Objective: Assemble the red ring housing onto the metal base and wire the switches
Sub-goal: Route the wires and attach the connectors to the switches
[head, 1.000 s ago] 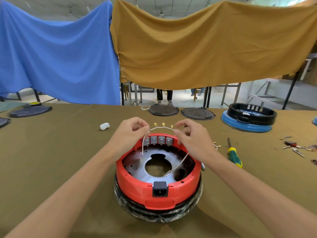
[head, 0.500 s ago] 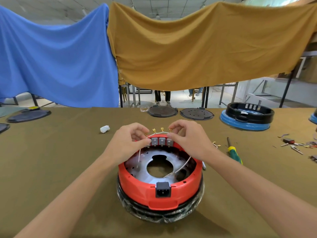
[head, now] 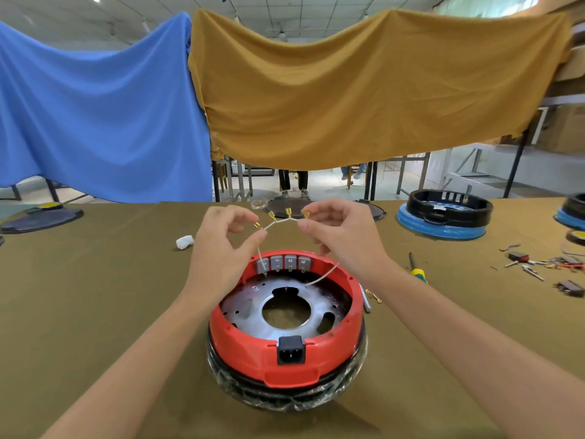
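Above the switches [head: 284,263], both hands (left [head: 221,248], right [head: 342,236]) have lifted the pinched wire [head: 278,220] higher.

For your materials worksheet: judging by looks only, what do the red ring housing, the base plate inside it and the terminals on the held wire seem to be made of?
Red ring housing: probably moulded plastic; even colour, soft sheen, rounded edges.
Base plate: seemingly sheet metal; grey, reflective, with punched holes.
Terminals: likely brass or brass-plated; small, shiny, gold-coloured.
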### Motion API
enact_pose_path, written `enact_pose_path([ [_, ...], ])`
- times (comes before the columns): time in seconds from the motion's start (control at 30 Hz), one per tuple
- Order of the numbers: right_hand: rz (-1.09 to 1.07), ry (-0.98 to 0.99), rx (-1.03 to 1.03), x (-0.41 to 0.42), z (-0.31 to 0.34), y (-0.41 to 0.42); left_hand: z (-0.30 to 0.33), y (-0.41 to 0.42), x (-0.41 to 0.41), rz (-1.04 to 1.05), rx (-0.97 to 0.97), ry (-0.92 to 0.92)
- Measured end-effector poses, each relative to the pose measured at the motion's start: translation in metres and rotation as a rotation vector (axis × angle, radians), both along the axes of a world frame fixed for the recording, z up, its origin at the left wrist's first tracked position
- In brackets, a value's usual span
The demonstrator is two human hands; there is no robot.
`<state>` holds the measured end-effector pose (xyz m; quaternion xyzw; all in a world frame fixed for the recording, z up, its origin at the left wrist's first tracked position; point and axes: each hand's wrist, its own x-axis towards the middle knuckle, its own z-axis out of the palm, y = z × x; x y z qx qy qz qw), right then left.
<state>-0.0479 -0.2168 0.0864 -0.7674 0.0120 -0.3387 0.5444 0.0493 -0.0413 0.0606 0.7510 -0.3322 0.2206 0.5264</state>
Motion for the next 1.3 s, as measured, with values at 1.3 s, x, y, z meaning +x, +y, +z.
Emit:
enact_pose_path([
  [1.3, -0.303, -0.645, -0.822, -0.013, -0.024, 0.001, 0.007, -0.017, -0.037, -0.710, -0.499, 0.548],
])
